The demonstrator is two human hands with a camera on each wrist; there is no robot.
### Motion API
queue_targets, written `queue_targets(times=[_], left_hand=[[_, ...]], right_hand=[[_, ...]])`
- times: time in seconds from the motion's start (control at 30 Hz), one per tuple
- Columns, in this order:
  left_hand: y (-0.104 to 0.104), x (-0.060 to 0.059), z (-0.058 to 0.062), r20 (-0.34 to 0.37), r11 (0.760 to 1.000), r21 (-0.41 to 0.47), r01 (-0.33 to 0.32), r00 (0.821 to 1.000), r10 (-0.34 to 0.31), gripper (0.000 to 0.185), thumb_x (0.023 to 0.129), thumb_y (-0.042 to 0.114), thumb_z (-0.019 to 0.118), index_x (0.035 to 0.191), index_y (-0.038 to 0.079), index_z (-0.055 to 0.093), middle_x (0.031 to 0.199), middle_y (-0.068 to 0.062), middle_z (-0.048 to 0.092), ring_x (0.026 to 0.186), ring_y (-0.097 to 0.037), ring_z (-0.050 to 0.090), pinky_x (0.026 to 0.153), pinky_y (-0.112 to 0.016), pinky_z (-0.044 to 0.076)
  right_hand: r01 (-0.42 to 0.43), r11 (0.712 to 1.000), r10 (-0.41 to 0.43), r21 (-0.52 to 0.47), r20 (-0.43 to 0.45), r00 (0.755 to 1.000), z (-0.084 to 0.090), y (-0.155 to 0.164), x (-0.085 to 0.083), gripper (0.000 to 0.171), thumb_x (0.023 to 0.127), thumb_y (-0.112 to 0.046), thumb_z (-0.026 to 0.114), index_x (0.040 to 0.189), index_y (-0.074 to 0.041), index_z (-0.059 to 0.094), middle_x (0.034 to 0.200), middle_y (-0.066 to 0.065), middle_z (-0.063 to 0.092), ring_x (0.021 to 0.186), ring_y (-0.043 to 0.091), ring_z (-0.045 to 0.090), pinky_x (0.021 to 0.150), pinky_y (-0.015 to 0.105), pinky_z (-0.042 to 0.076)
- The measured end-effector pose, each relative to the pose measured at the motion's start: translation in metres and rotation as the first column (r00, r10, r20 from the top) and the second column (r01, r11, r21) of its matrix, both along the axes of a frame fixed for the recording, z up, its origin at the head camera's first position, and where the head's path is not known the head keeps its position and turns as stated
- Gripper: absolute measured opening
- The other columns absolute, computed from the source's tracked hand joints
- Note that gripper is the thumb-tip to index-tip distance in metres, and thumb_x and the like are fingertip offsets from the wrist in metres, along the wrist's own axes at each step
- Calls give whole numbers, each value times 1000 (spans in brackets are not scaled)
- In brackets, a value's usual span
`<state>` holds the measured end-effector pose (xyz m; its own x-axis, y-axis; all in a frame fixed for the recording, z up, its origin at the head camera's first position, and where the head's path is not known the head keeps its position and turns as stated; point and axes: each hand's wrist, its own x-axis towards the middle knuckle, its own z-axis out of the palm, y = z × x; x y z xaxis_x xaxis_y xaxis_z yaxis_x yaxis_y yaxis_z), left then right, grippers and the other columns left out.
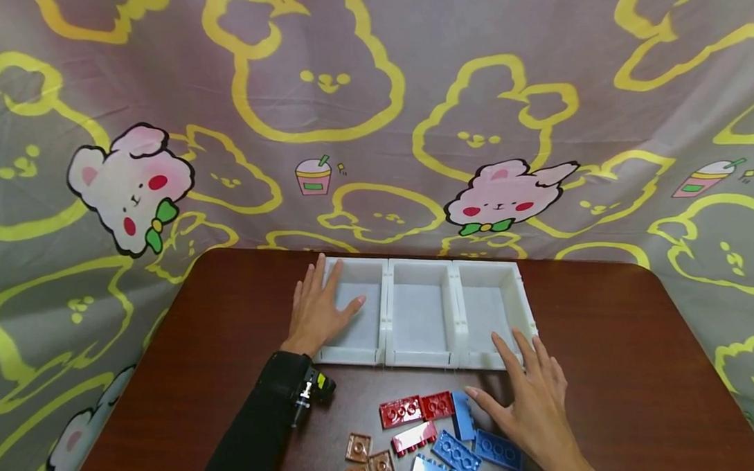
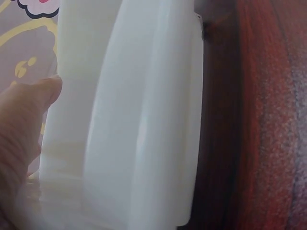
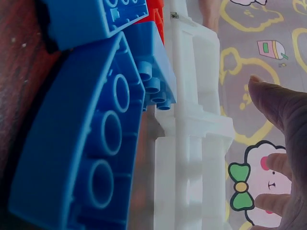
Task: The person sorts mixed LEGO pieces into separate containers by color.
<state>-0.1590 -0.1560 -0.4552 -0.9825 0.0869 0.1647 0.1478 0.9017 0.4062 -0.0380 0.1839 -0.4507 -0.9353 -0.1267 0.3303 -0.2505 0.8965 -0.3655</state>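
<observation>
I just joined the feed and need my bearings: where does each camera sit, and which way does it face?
Head: above, facing forward and down at the dark brown wooden table, white three-compartment plastic tray, both hands.
Left wrist: low by the left hand, facing the tray's white wall; a fingertip shows.
Right wrist: low, facing blue studded plastic bricks; fingers show.
Shared: the tray, in all three.

Readable text: none is found in any view.
Backdrop cloth [image 1: 373, 125]: only drawn rabbits and drink cups are printed on it; no words or numbers are carried.
White tray [image 1: 389, 311]: no label or brand is seen on its walls.
Building bricks [image 1: 414, 411]: no lettering can be made out on the studs.
Wrist device [image 1: 314, 390]: its markings are too small to be read.
</observation>
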Motion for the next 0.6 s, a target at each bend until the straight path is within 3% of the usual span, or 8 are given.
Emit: queue_targets(times=[0.6], left_hand=[[-2,-2,-2,20,1000,-11,-2,1000,3,85,91,61,54,156,18,22,162,-10,1,147,-31,3,113,-57,11]], right_hand=[[16,1000,-16,-3,39,999,-1,-3,7,91,70,-50,83,145,-16,44,149,25,31,134,55,20,99,76,13]])
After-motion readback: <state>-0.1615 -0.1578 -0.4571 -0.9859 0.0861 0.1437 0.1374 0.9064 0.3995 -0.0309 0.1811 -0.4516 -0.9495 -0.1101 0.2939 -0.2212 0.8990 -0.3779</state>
